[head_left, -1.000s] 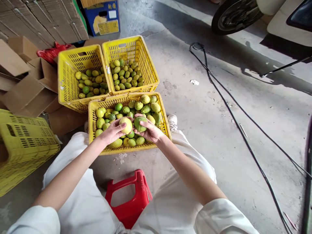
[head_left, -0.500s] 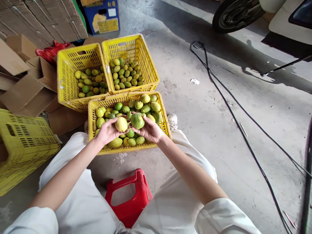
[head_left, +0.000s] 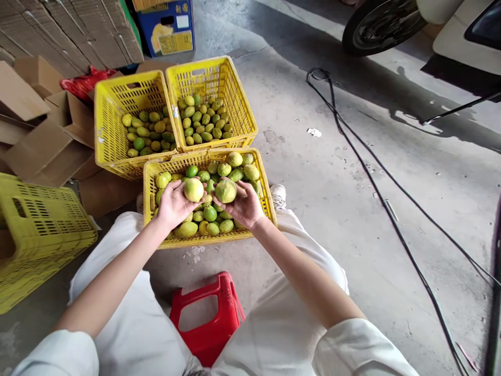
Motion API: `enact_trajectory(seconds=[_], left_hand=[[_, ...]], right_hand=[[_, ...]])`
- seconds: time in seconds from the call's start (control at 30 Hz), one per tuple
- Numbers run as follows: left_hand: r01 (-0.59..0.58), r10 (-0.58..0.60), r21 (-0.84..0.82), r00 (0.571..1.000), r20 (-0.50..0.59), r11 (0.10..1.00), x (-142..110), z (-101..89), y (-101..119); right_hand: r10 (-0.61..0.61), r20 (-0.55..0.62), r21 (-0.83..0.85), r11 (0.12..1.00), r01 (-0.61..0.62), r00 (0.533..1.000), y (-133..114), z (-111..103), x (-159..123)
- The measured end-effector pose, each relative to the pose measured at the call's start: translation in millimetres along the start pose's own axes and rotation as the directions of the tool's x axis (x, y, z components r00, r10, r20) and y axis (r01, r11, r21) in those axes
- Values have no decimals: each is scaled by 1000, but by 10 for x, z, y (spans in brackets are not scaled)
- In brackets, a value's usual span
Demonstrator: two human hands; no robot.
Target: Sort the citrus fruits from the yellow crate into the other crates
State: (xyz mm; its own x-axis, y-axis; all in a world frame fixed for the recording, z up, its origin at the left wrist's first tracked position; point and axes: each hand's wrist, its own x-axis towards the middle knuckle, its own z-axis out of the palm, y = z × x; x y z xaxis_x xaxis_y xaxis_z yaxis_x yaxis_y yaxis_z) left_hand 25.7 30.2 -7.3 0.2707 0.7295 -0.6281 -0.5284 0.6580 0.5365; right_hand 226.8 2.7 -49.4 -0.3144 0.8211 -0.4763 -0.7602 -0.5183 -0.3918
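Note:
My left hand [head_left: 175, 203] cups a pale yellow lemon [head_left: 193, 189] on its upturned palm and fingers. Beside it, my right hand [head_left: 246, 203] cradles a yellow-green lemon [head_left: 226, 191] in the same way, with a small gap between the two fruits. Both hands are over the near yellow crate [head_left: 211, 241], which holds many green and yellow lemons of mixed sizes. A bright green lemon [head_left: 210, 213] lies in that crate just below my fingers. My hands hide part of the fruit underneath.
Two more yellow crates, a left one [head_left: 107, 120] and a right one [head_left: 240, 99], stand behind with smaller lemons inside. Another crate [head_left: 47, 224] and cardboard boxes [head_left: 50, 146] are at left. A red stool [head_left: 219, 324] stands between my legs; a black cable [head_left: 376, 188] crosses the floor at right.
Both lemons have been turned in my hands, the right one now showing a yellower side. My fingers have opened from gripping to cupping, and the hands have drawn slightly apart.

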Motion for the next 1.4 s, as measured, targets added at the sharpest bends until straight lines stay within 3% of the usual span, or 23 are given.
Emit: enact_trajectory(seconds=[0.23, 0.4, 0.53, 0.7, 0.8, 1.1, 1.4], left_hand=[[-96, 86, 107, 992, 89, 990, 26, -58, -24], [-50, 33, 97, 986, 162, 994, 14, -57, -56], [-20, 8, 113, 995, 104, 993, 2, -14, -63], [32, -32, -24, 999, -4, 999, -12, 44, -34], [-7, 7, -11, 1000, 26, 1000, 0, 21, -37], [-75, 43, 180, 984, 173, 981, 31, -62, -78], [-39, 29, 77, 992, 125, 996, 9, 8, -41]], right_hand=[[-16, -50, 9, 1000, 16, 999, -31, 13, 18], [-34, -62, 50, 998, 37, 998, 12, -27, 25], [-14, -95, 54, 998, 19, 995, 15, -4, 26], [23, -97, 156, 988, -8, 995, -36, 50, 20], [16, -96, 177, 984, 1, 995, -60, 70, 18], [-34, -57, -5, 999, 33, 998, -3, 16, -8], [-43, 9, 44, 998, 42, 999, -65, 87, -48]])
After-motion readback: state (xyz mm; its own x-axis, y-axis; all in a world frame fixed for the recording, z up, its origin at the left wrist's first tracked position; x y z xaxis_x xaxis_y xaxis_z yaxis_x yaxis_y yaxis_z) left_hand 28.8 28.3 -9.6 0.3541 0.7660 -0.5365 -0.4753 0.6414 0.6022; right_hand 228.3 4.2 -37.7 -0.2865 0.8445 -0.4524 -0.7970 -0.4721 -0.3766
